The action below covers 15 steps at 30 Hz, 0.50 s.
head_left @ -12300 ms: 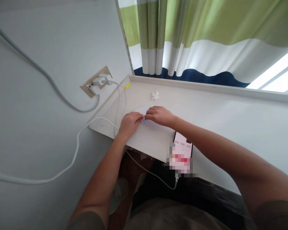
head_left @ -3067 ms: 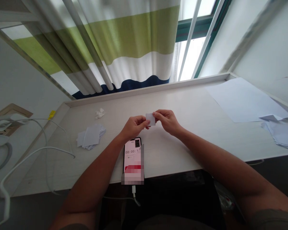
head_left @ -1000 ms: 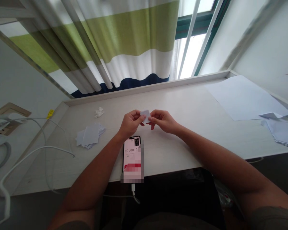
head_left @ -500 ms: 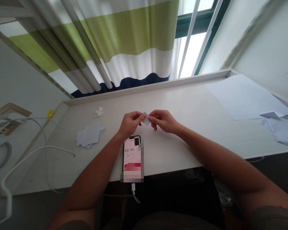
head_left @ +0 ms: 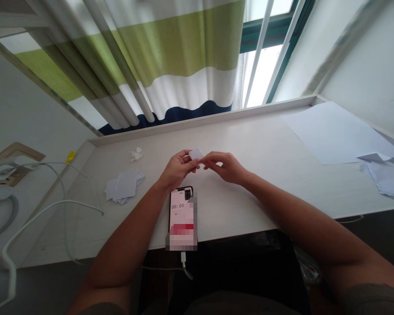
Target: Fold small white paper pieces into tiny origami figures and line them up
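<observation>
A small white folded square of paper [head_left: 196, 154] sits at the fingertips of my left hand [head_left: 179, 169], a little above the white desk [head_left: 249, 140]. My right hand [head_left: 226, 168] is just to its right, its fingertips reaching the paper's lower edge beside my left fingers. Whether those fingertips pinch the paper is hard to make out. Below both hands lies a phone [head_left: 181, 214] showing a timer, with its lower part pixelated.
Left of my hands lie a small stack of paper pieces [head_left: 124, 185] and crumpled white tissue [head_left: 136, 154]. A large white sheet [head_left: 328, 133] and a paper pile [head_left: 387, 181] are at right. A white cable [head_left: 52, 203] runs at left. A raised lip lines the desk's back.
The small paper has turned from a diamond to a flatter square and risen slightly, now resting more on my left fingers. My right hand has eased slightly rightward.
</observation>
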Each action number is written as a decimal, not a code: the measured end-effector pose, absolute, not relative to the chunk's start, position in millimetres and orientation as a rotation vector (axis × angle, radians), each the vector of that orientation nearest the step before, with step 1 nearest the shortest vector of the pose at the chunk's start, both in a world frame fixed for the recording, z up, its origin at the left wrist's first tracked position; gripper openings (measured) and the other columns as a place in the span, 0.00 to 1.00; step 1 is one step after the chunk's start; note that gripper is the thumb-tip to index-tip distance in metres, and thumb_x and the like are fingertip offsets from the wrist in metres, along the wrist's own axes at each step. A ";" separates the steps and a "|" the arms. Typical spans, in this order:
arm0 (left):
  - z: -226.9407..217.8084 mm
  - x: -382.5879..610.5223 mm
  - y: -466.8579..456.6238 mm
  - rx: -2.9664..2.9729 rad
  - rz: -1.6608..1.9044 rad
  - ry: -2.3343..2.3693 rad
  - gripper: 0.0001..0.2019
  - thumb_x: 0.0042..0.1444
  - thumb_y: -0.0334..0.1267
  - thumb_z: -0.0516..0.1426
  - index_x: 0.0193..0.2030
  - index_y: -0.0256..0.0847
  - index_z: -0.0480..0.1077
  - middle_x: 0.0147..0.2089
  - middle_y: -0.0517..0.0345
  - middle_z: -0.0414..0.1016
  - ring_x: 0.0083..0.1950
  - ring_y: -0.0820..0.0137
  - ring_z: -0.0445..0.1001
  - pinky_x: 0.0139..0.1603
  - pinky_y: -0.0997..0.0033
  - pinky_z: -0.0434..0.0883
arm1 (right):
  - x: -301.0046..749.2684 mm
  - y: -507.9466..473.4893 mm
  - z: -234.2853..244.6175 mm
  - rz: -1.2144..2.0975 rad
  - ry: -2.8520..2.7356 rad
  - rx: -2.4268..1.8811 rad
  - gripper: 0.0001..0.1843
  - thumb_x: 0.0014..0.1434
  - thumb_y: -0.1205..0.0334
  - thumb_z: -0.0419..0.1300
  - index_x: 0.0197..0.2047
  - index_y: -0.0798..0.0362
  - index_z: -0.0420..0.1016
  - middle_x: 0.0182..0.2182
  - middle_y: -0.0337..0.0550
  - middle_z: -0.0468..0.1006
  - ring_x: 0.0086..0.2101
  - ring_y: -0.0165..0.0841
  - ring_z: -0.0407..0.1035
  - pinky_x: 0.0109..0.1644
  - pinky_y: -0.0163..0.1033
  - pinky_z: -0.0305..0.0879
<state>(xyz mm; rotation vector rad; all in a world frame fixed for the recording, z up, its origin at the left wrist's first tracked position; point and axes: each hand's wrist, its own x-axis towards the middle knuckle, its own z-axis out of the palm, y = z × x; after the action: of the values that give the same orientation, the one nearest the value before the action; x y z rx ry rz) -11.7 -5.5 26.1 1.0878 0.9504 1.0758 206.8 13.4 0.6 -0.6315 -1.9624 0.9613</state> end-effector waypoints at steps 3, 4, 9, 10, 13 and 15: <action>25.8 -12.9 -5.2 1.096 1.069 0.930 0.29 0.44 0.41 0.80 0.50 0.37 0.76 0.39 0.55 0.84 0.35 0.73 0.78 0.39 0.71 0.71 | 207.6 13.5 1.5 0.952 -1.952 -0.661 0.11 0.72 0.57 0.64 0.50 0.51 0.84 0.41 0.45 0.87 0.38 0.35 0.83 0.47 0.44 0.79; 25.7 -13.0 -5.2 1.117 1.056 0.928 0.28 0.45 0.41 0.80 0.50 0.37 0.77 0.39 0.55 0.84 0.35 0.73 0.78 0.39 0.70 0.71 | 208.0 13.8 1.8 0.951 -1.950 -0.670 0.10 0.71 0.57 0.64 0.50 0.51 0.84 0.40 0.45 0.87 0.38 0.35 0.82 0.46 0.44 0.79; 26.4 -13.5 -6.0 1.184 0.998 0.940 0.28 0.44 0.41 0.79 0.48 0.37 0.75 0.36 0.57 0.83 0.35 0.72 0.77 0.38 0.70 0.69 | 212.0 17.6 3.5 0.881 -2.030 -0.629 0.08 0.71 0.57 0.64 0.45 0.49 0.85 0.42 0.46 0.85 0.39 0.37 0.79 0.47 0.45 0.77; 26.8 -13.7 -6.0 1.188 0.995 0.948 0.29 0.44 0.41 0.79 0.49 0.38 0.74 0.36 0.57 0.83 0.34 0.71 0.77 0.38 0.70 0.68 | 212.9 18.4 3.9 0.875 -2.047 -0.624 0.08 0.71 0.57 0.64 0.45 0.49 0.85 0.42 0.46 0.85 0.39 0.37 0.79 0.47 0.45 0.76; 28.3 -14.2 -5.8 1.199 0.992 0.975 0.31 0.44 0.40 0.79 0.51 0.38 0.73 0.34 0.58 0.83 0.34 0.71 0.77 0.37 0.70 0.67 | 214.4 19.7 4.6 0.869 -2.081 -0.607 0.09 0.72 0.59 0.62 0.46 0.49 0.85 0.43 0.46 0.85 0.40 0.36 0.78 0.47 0.45 0.75; 29.6 -14.4 -6.2 1.202 0.998 0.982 0.31 0.43 0.38 0.78 0.52 0.38 0.72 0.34 0.58 0.83 0.34 0.71 0.77 0.37 0.70 0.67 | 214.2 19.9 4.3 0.882 -2.078 -0.604 0.09 0.73 0.60 0.62 0.46 0.49 0.84 0.43 0.47 0.85 0.40 0.37 0.78 0.47 0.45 0.75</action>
<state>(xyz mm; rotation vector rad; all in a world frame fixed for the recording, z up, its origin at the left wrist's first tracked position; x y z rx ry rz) -14.4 -6.2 29.6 1.2020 0.9817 0.9984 214.2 19.9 4.3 -0.6039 -2.0783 0.8817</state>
